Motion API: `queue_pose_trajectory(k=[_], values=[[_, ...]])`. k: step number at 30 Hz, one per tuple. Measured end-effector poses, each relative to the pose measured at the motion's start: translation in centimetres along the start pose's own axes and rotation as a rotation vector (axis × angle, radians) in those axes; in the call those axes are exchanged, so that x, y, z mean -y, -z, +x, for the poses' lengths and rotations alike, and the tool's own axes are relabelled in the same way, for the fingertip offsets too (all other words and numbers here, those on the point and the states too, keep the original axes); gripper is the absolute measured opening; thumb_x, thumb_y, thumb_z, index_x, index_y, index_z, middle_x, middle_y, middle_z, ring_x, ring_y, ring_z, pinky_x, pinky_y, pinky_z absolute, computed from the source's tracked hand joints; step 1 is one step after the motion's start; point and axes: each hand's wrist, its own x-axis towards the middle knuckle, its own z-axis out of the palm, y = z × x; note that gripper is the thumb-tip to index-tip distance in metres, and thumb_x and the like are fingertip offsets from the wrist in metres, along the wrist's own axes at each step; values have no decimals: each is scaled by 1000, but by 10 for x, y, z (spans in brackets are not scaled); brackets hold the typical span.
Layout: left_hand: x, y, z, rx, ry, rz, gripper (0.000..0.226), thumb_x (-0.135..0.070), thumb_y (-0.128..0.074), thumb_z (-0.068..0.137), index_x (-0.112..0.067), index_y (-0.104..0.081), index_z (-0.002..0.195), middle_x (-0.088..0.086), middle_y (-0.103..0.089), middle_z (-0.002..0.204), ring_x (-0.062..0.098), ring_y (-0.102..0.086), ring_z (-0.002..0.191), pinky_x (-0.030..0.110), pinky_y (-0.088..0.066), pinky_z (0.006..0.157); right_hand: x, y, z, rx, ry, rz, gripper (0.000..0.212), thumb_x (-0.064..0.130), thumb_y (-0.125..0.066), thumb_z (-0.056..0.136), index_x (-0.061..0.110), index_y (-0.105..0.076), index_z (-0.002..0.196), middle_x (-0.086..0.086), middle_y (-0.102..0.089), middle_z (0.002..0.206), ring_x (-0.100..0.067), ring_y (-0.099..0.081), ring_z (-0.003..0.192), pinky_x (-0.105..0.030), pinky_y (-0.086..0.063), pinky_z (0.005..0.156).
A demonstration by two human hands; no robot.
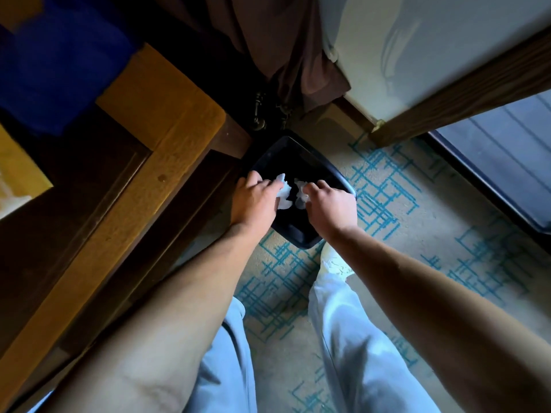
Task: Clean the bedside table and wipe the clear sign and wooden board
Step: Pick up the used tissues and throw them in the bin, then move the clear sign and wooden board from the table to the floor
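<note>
Two crumpled white tissues, one [283,190] pinched in the left hand [253,201] and the other [301,193] in the right hand [331,204], hang over a black bin [301,234] on the carpet [417,234] beside the wooden bedside table [149,138], both arms reaching straight down.

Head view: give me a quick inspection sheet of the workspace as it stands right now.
Surface: wooden table at left, only partly in frame; carpet with a blue line pattern underfoot.
Job's things: two crumpled white tissues, one under the left hand's fingers, one under the right's; clear sign and wooden board not seen.
Clutter: nothing seen.
Hands: left hand and right hand both over the black bin, each holding a tissue.
Cables: nothing seen.
Surroundings: brown curtain behind the bin, wood-framed glass door at right, blue fabric top left.
</note>
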Motion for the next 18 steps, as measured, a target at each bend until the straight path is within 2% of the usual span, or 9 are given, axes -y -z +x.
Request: queue_pose_trajectory(k=[2,4,6,9,12,15,18], values=[[3,-1,5,27,-5,49,36,-10,-76,76,-22,-73,110,-1,-75,86,30,-59,96,39,-46,76,-2,0,6,-13,67,-47,23,13,-75,69,18,-74,91,-5,-69,75,-28,-68,52,-20,-27,48],[3,-1,7,63,-1,77,31,-10,-75,77,-22,-74,106,-2,-75,91,29,-58,100,39,-44,78,-2,0,12,6,108,-75,17,16,-67,80,18,-72,95,-5,-70,80,-29,-71,62,-23,-34,47],[2,1,7,102,12,90,27,-13,-72,80,-22,-73,106,-2,-74,105,29,-55,107,39,-42,83,-1,0,13,36,106,-111,20,19,-57,88,21,-69,104,-4,-71,87,-29,-71,74,-26,-36,50],[-1,8,7,177,16,86,37,-18,-69,86,-20,-67,123,3,-58,141,30,-47,127,43,-40,95,2,0,10,105,90,-120,28,20,-53,93,24,-65,118,-5,-67,104,-30,-68,91,-29,-40,56],[-3,20,2,222,11,65,52,-32,-69,90,-19,-57,139,3,-39,159,29,-37,140,46,-38,105,3,6,6,120,79,-122,42,21,-61,89,23,-58,131,-8,-65,113,-31,-65,100,-33,-49,63],[0,39,-8,242,51,-1,63,-40,-66,92,-18,-46,148,3,-25,166,30,-27,148,48,-34,114,4,23,-4,98,89,-138,49,25,-62,87,21,-55,135,-11,-61,126,-33,-59,111,-40,-55,80],[1,74,-22,183,100,-88,67,-44,-58,96,-12,-40,152,4,-18,169,32,-27,149,47,-31,115,7,53,-17,34,94,-164,61,36,-66,82,19,-53,140,-16,-44,152,-37,-44,133,-48,-44,103]])
